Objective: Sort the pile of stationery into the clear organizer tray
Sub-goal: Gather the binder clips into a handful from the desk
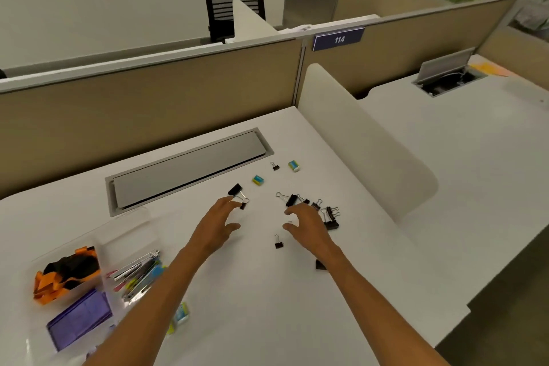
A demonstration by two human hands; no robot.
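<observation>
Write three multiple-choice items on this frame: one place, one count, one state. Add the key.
1. Where is the clear plastic organizer tray relative to the left hand?
A) to its left, nearer the camera
B) to its right
C) beyond it, against the partition

2. How many small blue-and-yellow wrapped erasers lie on the white desk beyond both hands?
A) none
B) two
C) five

3. The right hand is:
A) clenched in a fist
B) gripping a mug
C) open, fingers spread, holding nothing

Key:
1 A, the tray sits at the desk's lower left, outside the left forearm.
2 B, one lies near the grey cable flap, the other further right.
3 C, its fingers spread over the black binder clips, gripping none.
</observation>
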